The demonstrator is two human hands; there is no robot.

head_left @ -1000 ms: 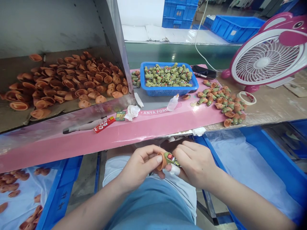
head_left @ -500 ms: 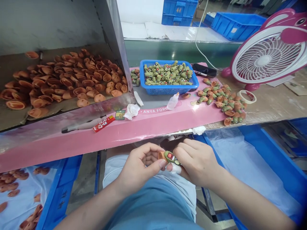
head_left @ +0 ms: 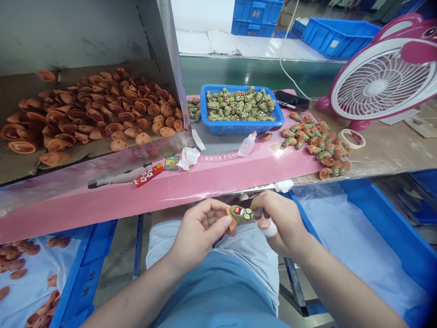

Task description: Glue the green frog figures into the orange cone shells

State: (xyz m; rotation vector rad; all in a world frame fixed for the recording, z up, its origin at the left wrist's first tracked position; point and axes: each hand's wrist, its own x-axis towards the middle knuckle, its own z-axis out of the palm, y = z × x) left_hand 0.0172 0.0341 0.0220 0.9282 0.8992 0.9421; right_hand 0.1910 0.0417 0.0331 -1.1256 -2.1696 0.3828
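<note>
Over my lap, my left hand (head_left: 201, 232) pinches a small orange shell-shaped piece (head_left: 230, 222) between thumb and fingers. A green figure (head_left: 241, 213) with a red patch and round pale eyes sticks out of that piece toward the right. My right hand (head_left: 285, 223) is just beside the figure's eyed end, its fingers bent and its thumb apart from them, holding nothing that I can see. White wrapping (head_left: 269, 228) covers part of the right thumb.
A blue basket (head_left: 243, 127) of green figures stands on the pink mat (head_left: 205, 182). Joined orange-green pieces (head_left: 327, 146) lie to its right, near a tape roll (head_left: 351, 138) and a pink fan (head_left: 375, 86). Loose orange shells (head_left: 102, 109) fill the left box. A clear bottle (head_left: 247, 145) stands mid-mat.
My right hand has let go of the green figure and drawn back to the right. The figure's eyes now show more fully; my left hand keeps its hold.
</note>
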